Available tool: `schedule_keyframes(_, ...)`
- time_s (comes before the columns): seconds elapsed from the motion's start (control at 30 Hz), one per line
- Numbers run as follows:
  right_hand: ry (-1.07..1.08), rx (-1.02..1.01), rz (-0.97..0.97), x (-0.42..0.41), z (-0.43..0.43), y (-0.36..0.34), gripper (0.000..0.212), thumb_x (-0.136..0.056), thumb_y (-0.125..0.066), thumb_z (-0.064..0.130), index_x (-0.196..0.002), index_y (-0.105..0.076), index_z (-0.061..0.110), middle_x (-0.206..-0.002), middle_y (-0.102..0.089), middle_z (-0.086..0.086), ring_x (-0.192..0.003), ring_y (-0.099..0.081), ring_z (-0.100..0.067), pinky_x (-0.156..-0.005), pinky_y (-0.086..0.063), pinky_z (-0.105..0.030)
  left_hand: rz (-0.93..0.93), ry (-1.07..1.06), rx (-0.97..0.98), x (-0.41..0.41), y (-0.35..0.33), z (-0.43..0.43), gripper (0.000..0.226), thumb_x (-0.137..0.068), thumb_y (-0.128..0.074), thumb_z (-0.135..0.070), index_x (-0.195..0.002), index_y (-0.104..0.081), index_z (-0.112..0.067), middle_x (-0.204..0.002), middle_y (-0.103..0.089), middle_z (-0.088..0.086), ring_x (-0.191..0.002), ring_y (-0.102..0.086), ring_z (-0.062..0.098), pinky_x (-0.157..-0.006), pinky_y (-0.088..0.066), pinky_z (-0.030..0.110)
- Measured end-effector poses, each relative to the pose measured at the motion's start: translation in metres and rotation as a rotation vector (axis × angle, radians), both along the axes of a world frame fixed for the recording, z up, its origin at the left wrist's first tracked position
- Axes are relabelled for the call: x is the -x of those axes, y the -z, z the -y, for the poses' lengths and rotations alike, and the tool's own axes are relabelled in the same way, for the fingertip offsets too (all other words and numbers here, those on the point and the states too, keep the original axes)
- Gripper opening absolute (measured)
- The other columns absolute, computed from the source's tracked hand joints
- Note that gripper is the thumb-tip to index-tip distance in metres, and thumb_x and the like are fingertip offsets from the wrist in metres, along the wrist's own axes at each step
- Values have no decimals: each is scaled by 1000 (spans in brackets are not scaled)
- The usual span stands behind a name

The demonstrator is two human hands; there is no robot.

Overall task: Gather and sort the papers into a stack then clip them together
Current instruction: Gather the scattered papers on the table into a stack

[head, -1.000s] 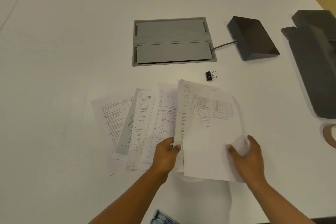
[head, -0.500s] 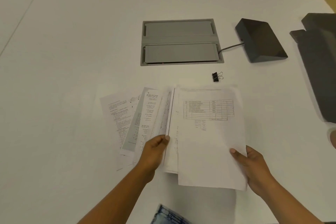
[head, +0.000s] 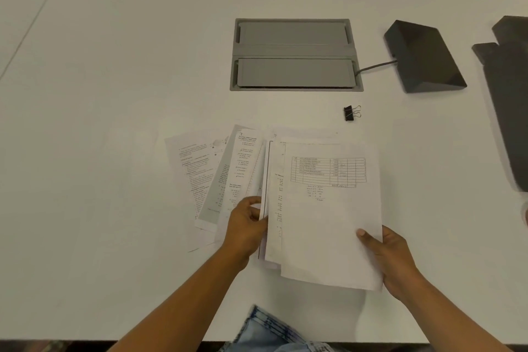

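A loose stack of printed papers lies on the white table, its top sheet showing a table of figures. My right hand grips the stack's lower right edge, thumb on top. My left hand pinches the left edges of a few sheets beside the stack. Several more printed sheets fan out flat to the left, partly under my left hand. A black binder clip sits on the table just beyond the papers, touching nothing.
A grey cable hatch is set into the table behind the papers. A dark wedge-shaped box with a cable stands to its right. Another dark object lies along the right edge. The table's near edge runs below my arms.
The top sheet has been squared onto the stack by my right hand. My left hand has drawn more of the fanned sheets in toward the stack's left edge.
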State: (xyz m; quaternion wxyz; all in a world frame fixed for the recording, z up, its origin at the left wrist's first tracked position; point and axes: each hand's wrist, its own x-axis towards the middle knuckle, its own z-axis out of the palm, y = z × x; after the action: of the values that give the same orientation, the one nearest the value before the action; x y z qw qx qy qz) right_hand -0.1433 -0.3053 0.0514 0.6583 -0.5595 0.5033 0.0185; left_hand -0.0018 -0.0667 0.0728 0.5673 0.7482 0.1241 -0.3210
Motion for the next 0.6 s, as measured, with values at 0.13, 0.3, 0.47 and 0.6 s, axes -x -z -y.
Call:
schedule_keyframes(0.13,39,8,-31,5,-1,4,16,-87,-70,9,-104,-71,8,-108,-74,-16,-102,-69,-37,-96,-52,-55,41,23,-98,1,5,-6,51,-91,-67,-10,-128,-42,-35,-111,-60,-4,-100,-63,21,-77,-57,30)
schedule_keyframes(0.3,49,-47,-2,9,-1,0,21,-88,-69,9,-108,-69,6,-111,-73,-18,-105,-68,-39,-97,-51,-55,16,101,-184,-2,10,-9,30,-96,-59,-13,-123,-59,-27,-137,-57,3,-122,-56,28,-105,-47,47)
schedule_keyframes(0.47,20,-97,70,6,-2,-12,39,-72,-75,23,-108,-69,8,-108,-75,-15,-92,-72,-32,-87,-55,-46,292,21,-358,0,2,0,27,-94,-62,-30,-115,-67,-14,-127,-62,5,-114,-57,21,-101,-45,35)
schedule_keyframes(0.6,-8,-103,100,3,-2,-19,60,-61,-81,31,-113,-68,6,-111,-75,-16,-102,-70,-37,-93,-54,-51,-107,81,24,-7,-19,13,29,-99,-56,-29,-125,-63,-20,-119,-64,-10,-114,-59,13,-108,-44,40)
